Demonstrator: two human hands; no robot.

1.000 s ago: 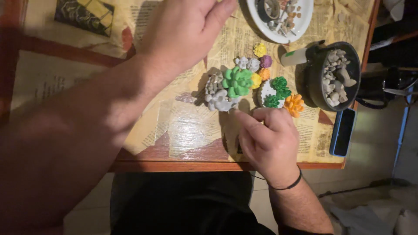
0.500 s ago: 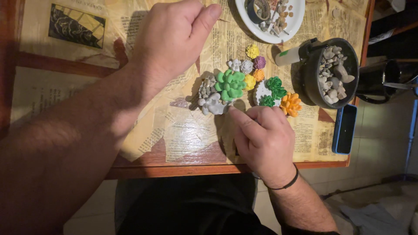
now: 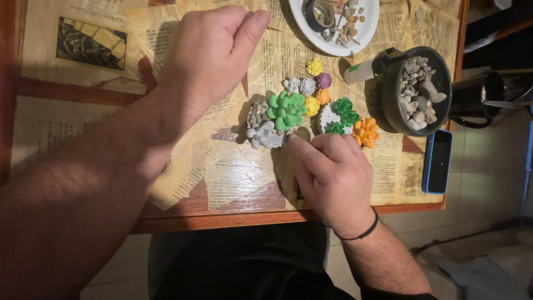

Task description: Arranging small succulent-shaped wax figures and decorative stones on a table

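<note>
Your left hand (image 3: 208, 53) is raised on the far left, fingers curled loosely into a half fist with the thumb laid along them, and its forearm stretches back to the near left. Your right hand (image 3: 333, 178) sits low and nearer, knuckles up, index finger pointing to the far left, wrist banded

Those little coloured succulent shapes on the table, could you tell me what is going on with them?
A person sits at a newspaper-covered table arranging small moulded succulents. The right hand points its forefinger at the grey succulent beside the big green succulent, holding nothing. The left hand hovers loosely curled above the cluster, also empty as far as can be seen. A black pot of pebbles, a white plate and a phone sit nearby.
</note>
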